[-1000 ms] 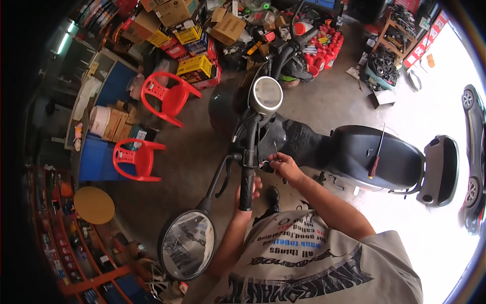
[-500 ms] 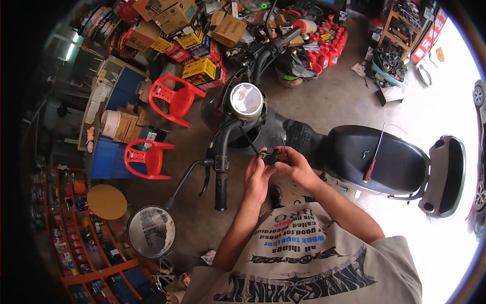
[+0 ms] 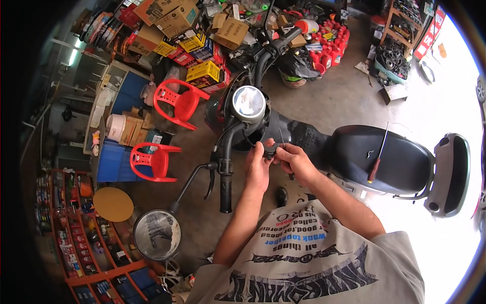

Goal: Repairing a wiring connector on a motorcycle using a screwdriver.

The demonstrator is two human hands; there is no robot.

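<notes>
Above the scooter's footwell, my left hand (image 3: 257,169) is closed with thumb and fingers on a small black part (image 3: 270,151), rounded on the side toward me; its exact kind is unclear. My right hand (image 3: 298,163) is closed beside it, fingertips near the part's right side. A thin metal shaft (image 3: 281,136) rises from the right hand, and a dark end shows below the palm, like a slim screwdriver. The scooter's handlebar grip (image 3: 226,195) is left of my hands. Its black seat (image 3: 380,159) is to the right.
On the seat lie a screwdriver with a dark red handle (image 3: 373,171) and a small metal hook (image 3: 370,154). A round mirror (image 3: 157,234) juts out at lower left. Red chairs (image 3: 153,162), stacked cartons (image 3: 177,20) and red bottles (image 3: 334,50) stand around the scooter.
The black part has been turned, and its rounded side now shows. Both hands stay close together on it. The whole view has shifted slightly.
</notes>
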